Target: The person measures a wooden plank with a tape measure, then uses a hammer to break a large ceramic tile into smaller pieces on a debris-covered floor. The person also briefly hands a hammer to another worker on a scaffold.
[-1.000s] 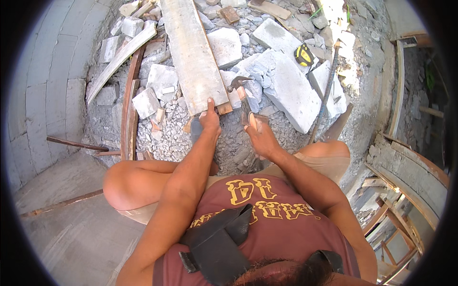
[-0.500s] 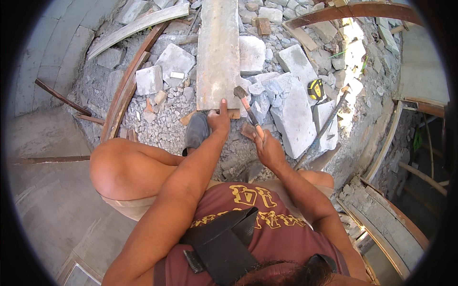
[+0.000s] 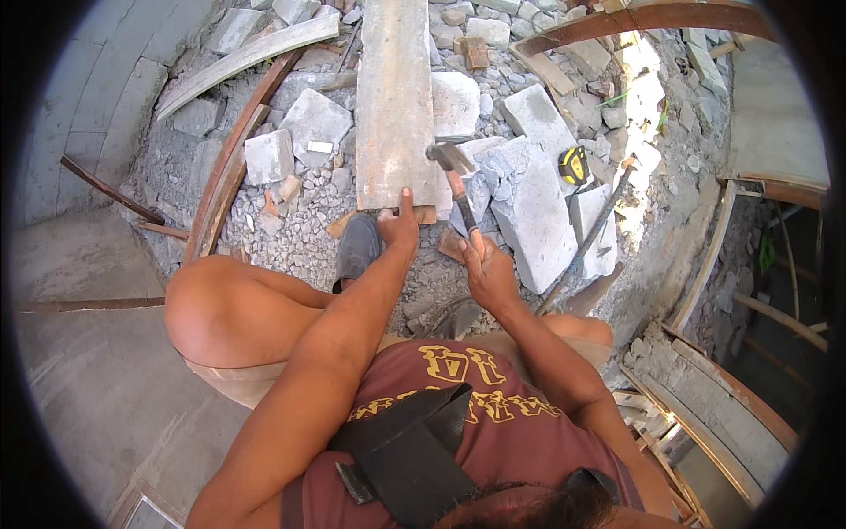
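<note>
A long, wide wooden plank, greyed with dust, runs away from me over the rubble. My left hand grips its near end, one digit laid along the top face and the others curled at the edge. Below that end, a smaller wood piece pokes out. In my right hand is a claw hammer, held by its handle. The hammer's head is raised beside the plank's right edge, apart from the wood as far as I can tell. My left shoe rests close to the plank's end.
Broken concrete slabs lie right of the hammer, with a yellow and black tape measure on them. A dark rod slants nearby. Curved wooden strips lie at left. A block wall stands far left.
The hammer has turned in my right hand, its claw and head now showing more sideways and slightly higher. My left hand stays on the plank's end. The whole view has shifted slightly.
</note>
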A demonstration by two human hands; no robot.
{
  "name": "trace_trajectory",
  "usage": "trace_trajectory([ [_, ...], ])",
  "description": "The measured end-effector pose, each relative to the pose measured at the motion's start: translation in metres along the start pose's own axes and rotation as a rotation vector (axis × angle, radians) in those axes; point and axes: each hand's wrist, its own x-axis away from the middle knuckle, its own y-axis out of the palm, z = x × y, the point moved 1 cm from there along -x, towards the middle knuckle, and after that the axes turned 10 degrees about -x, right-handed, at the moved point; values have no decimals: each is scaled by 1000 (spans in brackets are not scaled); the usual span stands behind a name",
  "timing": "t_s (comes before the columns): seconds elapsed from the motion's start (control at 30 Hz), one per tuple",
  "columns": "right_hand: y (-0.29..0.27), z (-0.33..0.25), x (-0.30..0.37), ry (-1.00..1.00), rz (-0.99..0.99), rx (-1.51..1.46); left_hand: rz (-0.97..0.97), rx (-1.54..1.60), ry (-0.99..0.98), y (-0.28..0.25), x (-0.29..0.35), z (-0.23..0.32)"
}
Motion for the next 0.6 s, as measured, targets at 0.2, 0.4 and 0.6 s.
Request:
trace_trajectory([
  [0.2,-1,-3,11,-217,115,-364,25,-98,-13,-4,3,5],
  [0.4,0,6,-6,-107,67,-4,-4,23,-2,-3,7,9],
  [0.6,6,17,-5,-115,37,-60,-38,27,-69,-6,10,14],
])
